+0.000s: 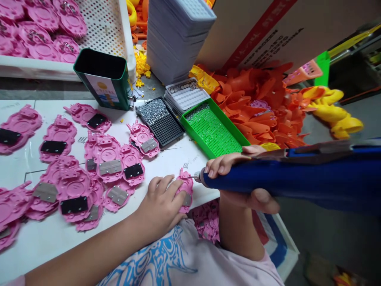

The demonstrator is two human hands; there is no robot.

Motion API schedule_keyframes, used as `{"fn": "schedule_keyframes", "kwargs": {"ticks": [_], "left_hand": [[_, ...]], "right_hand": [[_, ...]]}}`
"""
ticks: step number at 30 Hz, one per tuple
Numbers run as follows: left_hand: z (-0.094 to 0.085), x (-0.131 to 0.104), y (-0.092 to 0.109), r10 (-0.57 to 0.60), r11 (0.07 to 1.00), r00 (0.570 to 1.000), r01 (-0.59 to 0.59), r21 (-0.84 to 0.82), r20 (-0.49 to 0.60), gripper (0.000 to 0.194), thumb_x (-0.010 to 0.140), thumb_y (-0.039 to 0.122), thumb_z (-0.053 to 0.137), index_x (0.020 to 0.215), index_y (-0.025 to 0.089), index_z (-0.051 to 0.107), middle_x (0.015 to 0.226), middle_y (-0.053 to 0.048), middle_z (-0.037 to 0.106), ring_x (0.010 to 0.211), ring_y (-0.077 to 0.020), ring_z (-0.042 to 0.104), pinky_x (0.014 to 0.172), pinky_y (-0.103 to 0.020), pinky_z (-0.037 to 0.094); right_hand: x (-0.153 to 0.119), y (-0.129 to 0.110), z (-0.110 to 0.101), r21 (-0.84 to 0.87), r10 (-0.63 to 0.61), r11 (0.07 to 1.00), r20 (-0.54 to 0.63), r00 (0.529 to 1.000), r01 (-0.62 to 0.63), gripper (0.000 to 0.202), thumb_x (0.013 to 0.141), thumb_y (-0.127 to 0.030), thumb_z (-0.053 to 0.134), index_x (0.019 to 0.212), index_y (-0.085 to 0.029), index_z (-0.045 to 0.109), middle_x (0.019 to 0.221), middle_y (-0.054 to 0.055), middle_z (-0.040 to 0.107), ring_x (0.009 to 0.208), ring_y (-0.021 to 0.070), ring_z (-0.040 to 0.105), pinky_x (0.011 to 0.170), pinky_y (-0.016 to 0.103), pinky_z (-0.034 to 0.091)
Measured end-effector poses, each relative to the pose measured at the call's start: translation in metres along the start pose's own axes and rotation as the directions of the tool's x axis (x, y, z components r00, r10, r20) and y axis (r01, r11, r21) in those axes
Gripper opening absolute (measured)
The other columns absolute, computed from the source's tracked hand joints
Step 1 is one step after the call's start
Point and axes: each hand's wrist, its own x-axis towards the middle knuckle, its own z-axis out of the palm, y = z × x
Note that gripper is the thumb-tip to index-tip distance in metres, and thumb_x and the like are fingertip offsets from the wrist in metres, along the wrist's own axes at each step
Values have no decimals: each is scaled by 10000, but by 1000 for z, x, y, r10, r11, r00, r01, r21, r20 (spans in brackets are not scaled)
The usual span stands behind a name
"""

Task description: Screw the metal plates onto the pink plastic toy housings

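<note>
My left hand (163, 195) holds a pink plastic housing (186, 184) down near the table's front edge, its fingers over the left side. A grey metal plate shows on the housing's lower part. My right hand (228, 165) is wrapped around a blue electric screwdriver (285, 174), held sideways. The screwdriver's bit reaches the upper part of the housing; whether a screw sits under the tip is too small to tell. Left of my hands lie several more pink housings (74, 186), some with black plates and some with grey ones.
A black perforated tray (169, 129) and a green tray (220, 131), both with small screws, stand beyond my hands. Behind are a dark green tin (99, 79), a stack of white trays (175, 39), a white crate (127, 43) of pink housings and a pile of orange parts (253, 99).
</note>
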Motion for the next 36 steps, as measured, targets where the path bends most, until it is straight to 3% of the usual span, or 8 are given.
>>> {"fn": "schedule_keyframes", "kwargs": {"ticks": [6,12,16,18,21,25,30,36], "left_hand": [[0,1,1,-14,1000,1000,14,0,-10,402,782,433,666,1075,163,610,1170,-95,612,1136,-312,434,905,-445,296],[1,0,2,-64,998,998,64,4,10,432,726,464,725,1048,198,616,1165,-65,609,1129,-295,440,897,-433,312],[2,-1,1,-64,998,998,63,15,10,456,707,486,737,1039,200,612,1177,-69,601,1147,-295,430,911,-431,309],[3,-1,0,-53,999,999,53,5,-3,432,723,478,725,1032,199,611,1182,-74,598,1153,-295,426,919,-433,307],[4,-3,-1,-44,999,999,44,-12,-21,407,737,463,715,1032,201,612,1186,-82,599,1152,-301,430,929,-441,302],[3,-5,-3,-49,999,998,48,-23,-28,408,742,455,711,1054,211,612,1199,-92,596,1158,-309,436,939,-451,306],[2,-3,-4,-38,999,999,38,-7,-23,339,780,423,673,1040,213,615,1187,-99,603,1148,-314,448,921,-457,321],[3,-3,-4,-39,999,999,38,-1,-32,331,794,399,654,1055,202,608,1196,-112,594,1152,-324,445,923,-469,310]], "right_hand": [[-4,2,5,-57,-21,998,79,997,26,411,749,-436,640,1104,-237,577,681,-6,577,548,165,568,521,338,493],[0,5,4,-1,-13,1000,146,989,13,454,725,-448,634,1125,-240,587,661,-5,578,531,159,556,502,325,481],[13,-8,-1,28,73,997,93,993,-75,340,687,-449,616,957,-242,621,634,-8,586,511,163,566,502,333,484],[26,-18,-6,-6,55,998,37,998,-55,294,665,-470,608,860,-250,615,605,-15,575,482,162,556,493,339,482],[49,-25,-15,-134,-70,990,-168,983,48,238,649,-451,591,795,-263,593,580,-32,558,463,150,537,475,321,469],[75,-8,-32,-195,-144,978,-388,910,72,236,661,-400,561,832,-237,563,581,-51,553,471,124,547,465,268,451],[88,21,-46,-203,-110,979,-424,899,24,209,671,-406,575,743,-217,518,554,-52,558,440,128,564,443,274,462],[88,27,-48,-240,-117,971,-435,893,11,214,647,-413,581,685,-222,492,540,-59,566,432,119,564,446,273,469]]}}
